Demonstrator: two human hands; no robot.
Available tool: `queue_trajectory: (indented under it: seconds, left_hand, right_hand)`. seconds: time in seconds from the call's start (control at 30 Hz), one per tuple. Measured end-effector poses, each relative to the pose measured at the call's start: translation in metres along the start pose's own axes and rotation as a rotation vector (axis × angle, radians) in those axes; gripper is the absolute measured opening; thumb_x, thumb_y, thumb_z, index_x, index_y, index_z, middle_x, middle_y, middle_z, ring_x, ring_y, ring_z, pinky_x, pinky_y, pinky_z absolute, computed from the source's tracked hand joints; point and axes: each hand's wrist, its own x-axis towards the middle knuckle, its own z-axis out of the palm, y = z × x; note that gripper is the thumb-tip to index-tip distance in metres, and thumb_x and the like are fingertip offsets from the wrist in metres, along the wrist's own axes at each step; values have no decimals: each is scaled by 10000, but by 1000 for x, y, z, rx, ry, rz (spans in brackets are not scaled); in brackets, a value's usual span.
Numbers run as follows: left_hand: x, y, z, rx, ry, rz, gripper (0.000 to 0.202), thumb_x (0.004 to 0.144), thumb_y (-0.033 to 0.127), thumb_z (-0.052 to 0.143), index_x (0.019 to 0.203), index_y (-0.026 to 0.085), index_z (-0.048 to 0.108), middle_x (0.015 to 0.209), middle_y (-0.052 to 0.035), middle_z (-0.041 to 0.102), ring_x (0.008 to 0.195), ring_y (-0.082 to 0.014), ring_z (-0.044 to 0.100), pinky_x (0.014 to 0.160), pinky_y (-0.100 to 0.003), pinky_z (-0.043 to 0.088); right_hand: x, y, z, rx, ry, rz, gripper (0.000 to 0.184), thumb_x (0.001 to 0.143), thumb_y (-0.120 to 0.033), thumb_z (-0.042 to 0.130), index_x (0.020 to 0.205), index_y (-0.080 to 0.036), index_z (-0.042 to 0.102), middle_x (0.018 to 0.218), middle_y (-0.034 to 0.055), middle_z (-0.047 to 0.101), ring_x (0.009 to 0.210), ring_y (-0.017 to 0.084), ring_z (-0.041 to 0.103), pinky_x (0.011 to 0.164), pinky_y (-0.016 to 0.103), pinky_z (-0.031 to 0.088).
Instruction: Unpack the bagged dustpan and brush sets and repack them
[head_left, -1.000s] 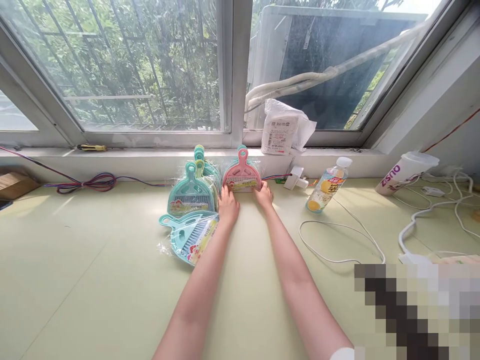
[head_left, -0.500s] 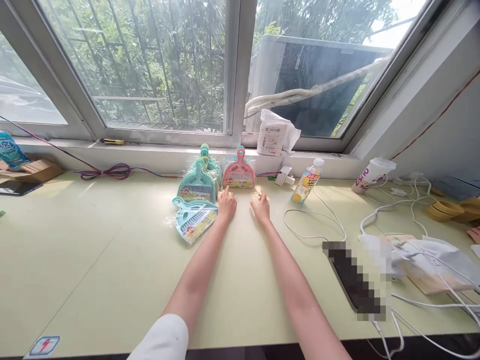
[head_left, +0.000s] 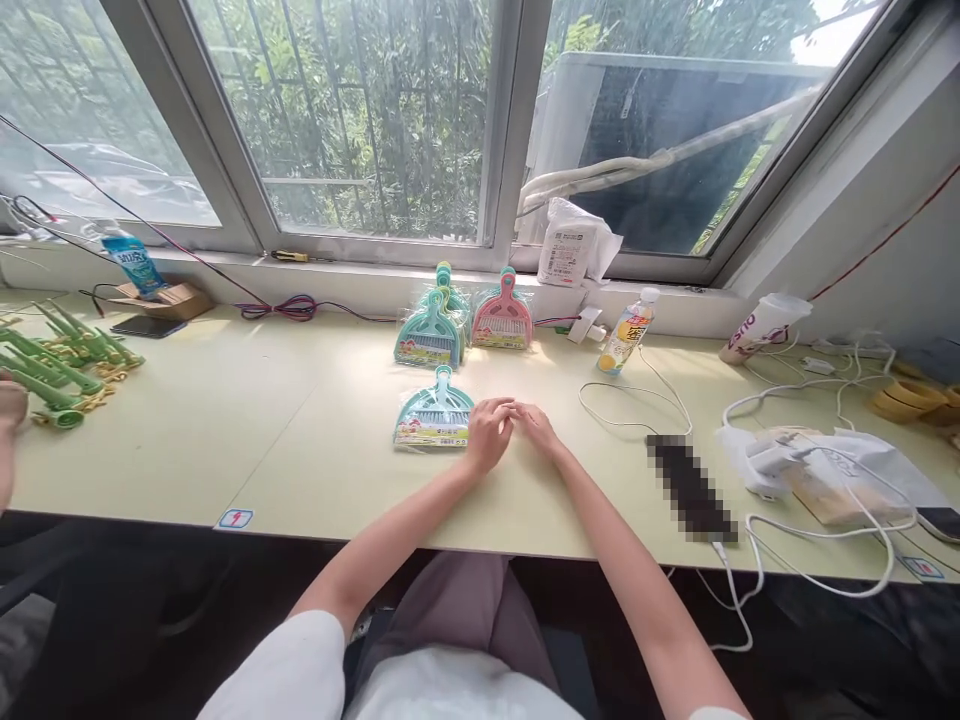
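My left hand [head_left: 489,434] and my right hand [head_left: 535,426] meet at the fingertips over the table, fingers loosely stretched, with nothing visible held in either. Just left of my left hand lies a light-blue dustpan and brush set [head_left: 435,412] in clear plastic, its handle pointing to the window and a printed label along its lower edge. Behind it, a stack of teal and green dustpan sets [head_left: 430,335] leans near the window ledge. To the right of that stack stands a pink dustpan set [head_left: 502,318], with a bit of teal showing behind its handle.
A drink bottle [head_left: 627,332], a pixelated phone [head_left: 691,490] and loose white cables lie to the right. A white cup [head_left: 765,328] stands farther back. On the far left, another person's hand [head_left: 10,402] is beside a pile of green plastic parts [head_left: 60,365].
My hands have drawn back from the pink set and come together. The loose light-blue set now lies straight, handle toward the window. The view has tipped down and swung left.
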Motion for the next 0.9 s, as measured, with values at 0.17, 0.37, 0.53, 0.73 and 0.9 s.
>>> queue_trajectory:
  seconds: [0.17,0.37,0.53,0.73,0.9]
  left_hand:
    - [3,-40,-83,246,130,-350,298,863,217,564,1150,218,647,1359,-112,543,1284,-312,461,1090,-484,326]
    - [-13,-134,-133,222,-201,-598,464,829,392,594,1237,172,576,1311,-140,569,1222,-317,524,995,-404,425]
    - [10,-162,-125,24,-182,-672,632,802,488,588,1335,158,502,1091,-112,672,961,-242,656,841,-329,493]
    - [41,-167,-108,64,-227,-551,436,846,520,478,1113,238,677,1021,-53,711,932,-237,657,772,-311,463]
    - [42,-171,-103,31,-232,-505,435,862,560,442,1041,263,704,974,-19,728,822,-210,654,662,-280,428]
  right_hand:
    - [-15,-12,0,-161,-49,-36,428,963,-506,360,1060,-318,732,1286,-9,655,1276,234,519,1111,431,322]
    - [10,-9,14,-294,5,-8,375,981,-390,373,1247,-290,618,1367,10,594,1282,210,494,1105,399,314]
    - [75,0,23,-436,4,79,453,968,-287,378,1399,-189,476,1486,77,473,1368,205,402,1155,361,231]
    - [147,14,27,-499,-6,180,576,972,-376,343,1495,-137,330,1563,122,345,1445,230,292,1185,420,142]
    - [186,31,29,-496,58,212,608,960,-392,354,1511,-142,292,1563,128,343,1431,243,316,1176,440,151]
